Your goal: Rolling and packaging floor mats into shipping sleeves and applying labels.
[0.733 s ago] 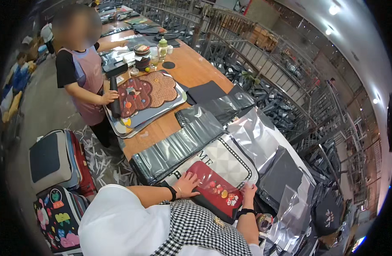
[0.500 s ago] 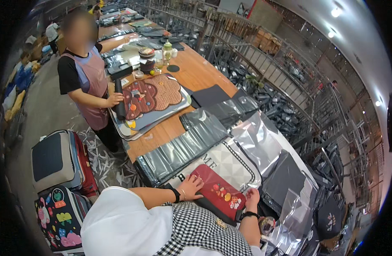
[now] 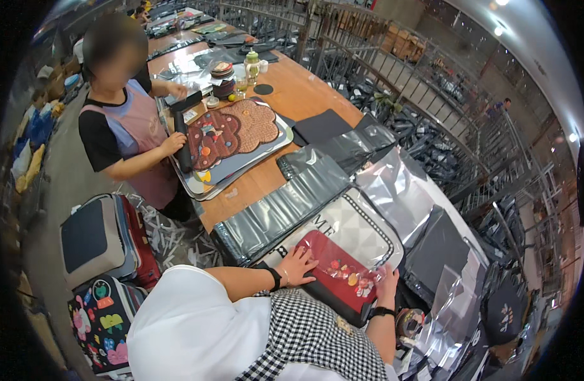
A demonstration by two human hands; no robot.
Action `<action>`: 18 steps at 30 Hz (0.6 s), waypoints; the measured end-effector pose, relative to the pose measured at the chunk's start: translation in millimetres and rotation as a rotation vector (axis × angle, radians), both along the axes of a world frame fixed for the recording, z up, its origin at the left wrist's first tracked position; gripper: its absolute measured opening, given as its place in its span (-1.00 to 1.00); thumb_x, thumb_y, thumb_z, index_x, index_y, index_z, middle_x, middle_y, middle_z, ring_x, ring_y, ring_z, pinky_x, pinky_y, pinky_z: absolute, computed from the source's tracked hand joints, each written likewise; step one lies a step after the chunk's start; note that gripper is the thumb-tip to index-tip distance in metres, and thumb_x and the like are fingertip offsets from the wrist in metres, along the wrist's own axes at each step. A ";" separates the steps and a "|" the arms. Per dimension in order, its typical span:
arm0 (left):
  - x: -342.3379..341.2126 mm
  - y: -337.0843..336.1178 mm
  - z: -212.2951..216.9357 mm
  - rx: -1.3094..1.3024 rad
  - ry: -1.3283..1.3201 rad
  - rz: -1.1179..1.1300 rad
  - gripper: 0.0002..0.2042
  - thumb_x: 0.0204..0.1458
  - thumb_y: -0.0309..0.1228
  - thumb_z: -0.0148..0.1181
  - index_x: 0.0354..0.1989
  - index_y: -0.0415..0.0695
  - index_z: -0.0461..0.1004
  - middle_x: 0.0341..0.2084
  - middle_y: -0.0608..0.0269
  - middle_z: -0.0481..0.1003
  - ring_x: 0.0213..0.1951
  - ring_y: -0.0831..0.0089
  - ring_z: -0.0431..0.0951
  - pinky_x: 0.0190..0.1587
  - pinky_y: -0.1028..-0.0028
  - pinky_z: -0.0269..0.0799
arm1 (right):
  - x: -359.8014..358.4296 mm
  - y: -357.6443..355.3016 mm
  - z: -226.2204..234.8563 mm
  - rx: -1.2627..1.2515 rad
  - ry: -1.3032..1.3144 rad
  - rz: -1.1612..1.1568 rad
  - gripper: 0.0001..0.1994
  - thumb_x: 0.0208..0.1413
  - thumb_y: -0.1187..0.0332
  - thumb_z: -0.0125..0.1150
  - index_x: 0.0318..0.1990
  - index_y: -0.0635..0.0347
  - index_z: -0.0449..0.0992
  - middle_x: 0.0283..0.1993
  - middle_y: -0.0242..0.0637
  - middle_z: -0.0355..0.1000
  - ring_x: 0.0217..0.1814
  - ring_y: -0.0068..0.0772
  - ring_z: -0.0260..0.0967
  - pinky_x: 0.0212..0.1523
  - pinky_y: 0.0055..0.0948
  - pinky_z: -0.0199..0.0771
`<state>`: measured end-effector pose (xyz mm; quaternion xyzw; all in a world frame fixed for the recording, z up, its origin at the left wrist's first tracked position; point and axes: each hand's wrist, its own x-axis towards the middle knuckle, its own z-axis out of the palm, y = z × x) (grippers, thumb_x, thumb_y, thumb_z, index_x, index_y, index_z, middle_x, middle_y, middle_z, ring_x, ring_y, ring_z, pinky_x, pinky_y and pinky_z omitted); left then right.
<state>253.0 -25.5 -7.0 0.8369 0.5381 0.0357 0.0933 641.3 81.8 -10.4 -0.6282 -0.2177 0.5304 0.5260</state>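
Observation:
A folded red mat (image 3: 343,279) with small cartoon figures and a dark underside lies at the table edge against my body. My left hand (image 3: 296,267) rests on its left end, fingers spread. At its right end my right hand (image 3: 387,284) curls round the edge; part of the fingers is hard to make out. A glossy sheen, like clear film, shows over the mat's upper right part. Beneath and beyond it lies a pale patterned mat (image 3: 359,225) with a dark chain-like border and lettering.
Dark plastic bags (image 3: 285,203) lie beyond the pale mat, clear plastic sheets (image 3: 444,295) to the right. At left, a co-worker (image 3: 130,120) stands by stacked mats (image 3: 231,136). Folded mats (image 3: 92,238) are piled low on the left. Metal railings (image 3: 425,120) run along the far side.
The view has shifted slightly. My hands stay at the red mat's two ends, the right now farther round its edge. The co-worker's far arm has drawn back from its reach.

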 end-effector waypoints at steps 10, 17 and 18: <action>0.5 2.1 9.0 0.010 -0.123 0.005 -0.24 0.17 0.27 0.16 0.46 0.09 0.41 0.52 -0.24 0.16 0.58 -0.33 -0.06 0.51 -0.31 -0.10 | 82.3 -69.1 -56.5 -0.091 -0.449 -0.108 -0.63 0.00 0.55 0.43 0.02 0.29 0.58 -0.36 -0.11 0.62 -0.51 -0.29 0.57 -0.43 -0.33 0.59; -3.6 4.7 0.1 0.036 -0.063 0.037 -0.28 0.19 0.27 0.17 0.38 0.03 0.46 0.44 -0.22 0.25 0.50 -0.37 0.09 0.52 -0.29 -0.08 | 24.4 -145.2 21.2 -0.195 -1.157 -0.074 -0.50 0.02 0.40 0.40 0.17 0.27 0.53 0.30 0.08 0.43 0.25 0.09 0.44 0.26 -0.02 0.45; -3.3 2.0 -0.8 0.039 -0.053 0.043 -0.27 0.18 0.27 0.18 0.36 -0.01 0.46 0.43 -0.26 0.24 0.49 -0.40 0.09 0.51 -0.31 -0.08 | 8.9 -153.8 32.0 -0.195 -1.149 -0.079 -0.50 0.02 0.40 0.40 0.17 0.27 0.53 0.30 0.08 0.43 0.25 0.09 0.44 0.26 -0.02 0.45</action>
